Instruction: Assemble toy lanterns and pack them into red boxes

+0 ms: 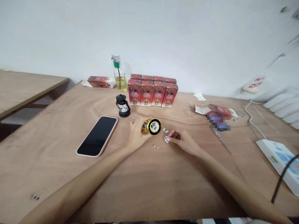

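Note:
My left hand (137, 132) is wrapped round a small gold lantern (144, 126). It lies tipped over, so its round black base (154, 127) faces me, with a whitish centre where small parts show. To its right, my right hand (183, 140) pinches a small white plastic piece (166, 139) at the tabletop. Two more white bits (165, 130) lie just beyond those fingertips. Between the hands and nearer to me are two small silvery discs (156, 147) that look like button cells. A black lantern (123, 106) stands upright beyond my left hand.
A phone (98, 136) lies at left. Behind stand several red boxes (146, 93) and a pump bottle (120, 77) of yellow liquid. At right are an opened red box (219, 109), a screwdriver (221, 141), a power strip (277, 161) and cables. Another red box (101, 81) lies at back left.

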The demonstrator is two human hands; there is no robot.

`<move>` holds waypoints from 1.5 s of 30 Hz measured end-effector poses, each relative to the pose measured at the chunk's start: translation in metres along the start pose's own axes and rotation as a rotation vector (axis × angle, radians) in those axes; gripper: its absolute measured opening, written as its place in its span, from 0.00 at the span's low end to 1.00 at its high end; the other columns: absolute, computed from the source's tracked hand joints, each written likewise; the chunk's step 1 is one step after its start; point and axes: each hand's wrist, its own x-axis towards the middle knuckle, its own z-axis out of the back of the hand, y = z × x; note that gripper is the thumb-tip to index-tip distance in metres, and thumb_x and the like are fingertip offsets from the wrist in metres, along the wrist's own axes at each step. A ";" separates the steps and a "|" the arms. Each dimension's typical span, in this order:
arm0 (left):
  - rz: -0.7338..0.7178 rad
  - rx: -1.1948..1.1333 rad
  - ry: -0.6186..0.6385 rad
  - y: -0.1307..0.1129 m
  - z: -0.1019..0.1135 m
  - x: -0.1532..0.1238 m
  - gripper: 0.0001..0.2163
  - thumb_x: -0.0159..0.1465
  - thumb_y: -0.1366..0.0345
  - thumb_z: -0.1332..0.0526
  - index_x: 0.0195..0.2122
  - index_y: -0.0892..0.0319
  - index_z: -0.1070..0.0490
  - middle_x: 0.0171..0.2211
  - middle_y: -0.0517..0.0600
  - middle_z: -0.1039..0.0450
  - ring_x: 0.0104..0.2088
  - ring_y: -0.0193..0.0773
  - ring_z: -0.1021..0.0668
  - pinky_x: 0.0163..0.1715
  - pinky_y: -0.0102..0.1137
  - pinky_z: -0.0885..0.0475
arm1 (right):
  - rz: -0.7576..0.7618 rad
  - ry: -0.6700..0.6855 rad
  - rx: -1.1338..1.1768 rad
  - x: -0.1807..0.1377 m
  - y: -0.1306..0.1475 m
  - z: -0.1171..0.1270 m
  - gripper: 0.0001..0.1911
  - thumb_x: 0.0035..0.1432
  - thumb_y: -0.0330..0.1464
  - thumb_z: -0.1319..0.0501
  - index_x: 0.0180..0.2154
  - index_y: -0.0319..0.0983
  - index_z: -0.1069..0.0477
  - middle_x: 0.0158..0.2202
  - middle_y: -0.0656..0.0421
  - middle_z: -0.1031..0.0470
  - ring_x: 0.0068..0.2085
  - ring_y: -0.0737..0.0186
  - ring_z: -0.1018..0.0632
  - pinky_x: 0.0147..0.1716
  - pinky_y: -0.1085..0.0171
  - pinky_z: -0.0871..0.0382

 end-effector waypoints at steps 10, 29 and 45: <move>-0.008 -0.003 0.004 -0.001 0.001 0.000 0.18 0.57 0.60 0.35 0.48 0.55 0.34 0.46 0.52 0.25 0.48 0.46 0.25 0.44 0.39 0.38 | 0.327 -0.418 0.232 0.004 0.047 -0.006 0.09 0.56 0.35 0.36 0.41 0.43 0.25 0.34 0.59 0.19 0.35 0.62 0.20 0.36 0.60 0.24; -0.069 0.008 -0.037 0.001 -0.001 -0.001 0.17 0.58 0.59 0.36 0.48 0.55 0.34 0.46 0.50 0.25 0.47 0.45 0.25 0.42 0.37 0.41 | 1.038 -0.479 -0.429 0.009 0.063 -0.016 0.10 0.59 0.20 0.42 0.40 0.35 0.25 0.36 0.51 0.19 0.38 0.62 0.19 0.40 0.64 0.21; -0.252 0.106 -0.140 0.004 -0.001 -0.003 0.17 0.60 0.55 0.37 0.47 0.58 0.33 0.42 0.52 0.23 0.42 0.44 0.24 0.39 0.36 0.41 | 0.812 -0.465 -0.252 0.011 0.061 -0.019 0.10 0.60 0.25 0.41 0.37 0.43 0.23 0.38 0.56 0.22 0.40 0.62 0.23 0.42 0.58 0.27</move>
